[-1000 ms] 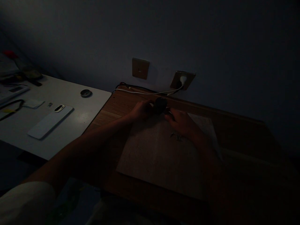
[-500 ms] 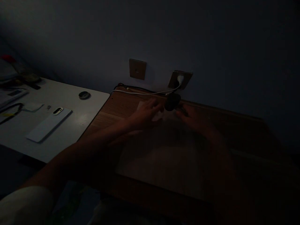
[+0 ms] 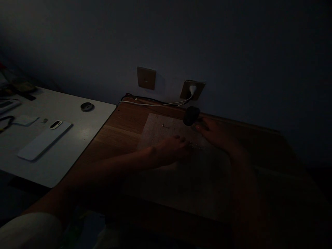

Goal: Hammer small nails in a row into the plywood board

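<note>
A pale, thin sheet or board lies on the wooden desktop. Over its middle is my left hand, fingers curled downward; what they hold, if anything, is hidden. Just right of those fingertips are a few small shiny metal bits, too dim to identify. A small nail- or screw-like metal piece rests near the sheet's far edge. My right hand is closed at the far right of the sheet, beside a dark round-ended object that it appears to hold. Deep shadow covers much of the right hand's grip.
A white table adjoins on the left, bearing a white phone, a small round dark lid-like thing and clutter at the far left. Behind the wooden desktop are cables, a wall plate and a socket with a plug.
My left hand has come nearer and to the right, fingers now curled down, uncovering the small metal piece. The right hand and dark object have hardly moved. The view has shifted slightly right.
</note>
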`<state>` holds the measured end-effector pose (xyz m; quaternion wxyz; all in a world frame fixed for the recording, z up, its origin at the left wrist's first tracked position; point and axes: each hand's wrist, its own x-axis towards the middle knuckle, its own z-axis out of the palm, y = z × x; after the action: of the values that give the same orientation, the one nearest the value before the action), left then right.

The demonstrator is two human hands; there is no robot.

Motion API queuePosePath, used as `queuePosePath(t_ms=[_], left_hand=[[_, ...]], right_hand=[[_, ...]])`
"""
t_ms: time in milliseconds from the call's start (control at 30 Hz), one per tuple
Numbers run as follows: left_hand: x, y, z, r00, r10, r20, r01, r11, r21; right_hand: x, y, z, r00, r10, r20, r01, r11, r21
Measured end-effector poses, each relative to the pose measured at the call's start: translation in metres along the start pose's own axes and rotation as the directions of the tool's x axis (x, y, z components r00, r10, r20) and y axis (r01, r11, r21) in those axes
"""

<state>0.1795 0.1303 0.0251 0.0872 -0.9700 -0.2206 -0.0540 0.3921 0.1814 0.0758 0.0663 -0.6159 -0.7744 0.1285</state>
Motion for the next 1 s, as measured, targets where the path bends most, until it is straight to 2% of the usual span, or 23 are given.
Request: queuePosePath(t_ms=[200,367,433,567,667,767,833,900,1000], left_hand=[[-0.005,-0.008,-0.004,0.998,-0.004,-0.061,-0.004,0.991,-0.137],[-0.013,-0.023,-0.011,0.998,-0.008,0.067,0.023,0.975,-0.223],[-0.017,-0.033,-0.012,0.996,-0.029,0.083,0.047,0.971,-0.234],[-0.025,-0.064,-0.014,0.99,-0.139,-0.036,0.116,0.919,-0.376],[-0.028,-0.087,-0.008,0.938,-0.325,-0.125,0.194,0.786,-0.587],[-0.027,-0.101,0.009,0.829,-0.533,-0.168,0.27,0.646,-0.713],[-0.027,-0.104,0.023,0.78,-0.61,-0.14,0.322,0.583,-0.746],[-0.027,-0.105,0.034,0.768,-0.634,-0.094,0.351,0.538,-0.767],[-0.027,-0.106,0.042,0.79,-0.61,-0.06,0.339,0.518,-0.786]], right_hand=[[0.001,-0.004,0.001,0.999,-0.017,0.03,0.017,1.0,0.024],[0.002,-0.001,0.006,0.999,-0.04,0.011,0.04,0.999,0.019],[0.002,0.001,0.008,0.999,-0.043,-0.01,0.043,0.999,0.03],[0.0,0.003,0.006,1.0,-0.012,-0.009,0.013,0.998,0.069],[-0.001,0.002,0.001,1.0,-0.004,0.005,0.003,0.997,0.078],[-0.001,0.003,0.0,1.0,-0.007,0.011,0.006,0.996,0.094],[-0.001,0.004,0.0,1.0,-0.004,0.013,0.002,0.994,0.106],[0.0,0.005,0.001,1.0,-0.003,0.011,0.002,0.995,0.103],[0.0,0.003,0.001,1.0,-0.012,0.027,0.01,0.995,0.099]])
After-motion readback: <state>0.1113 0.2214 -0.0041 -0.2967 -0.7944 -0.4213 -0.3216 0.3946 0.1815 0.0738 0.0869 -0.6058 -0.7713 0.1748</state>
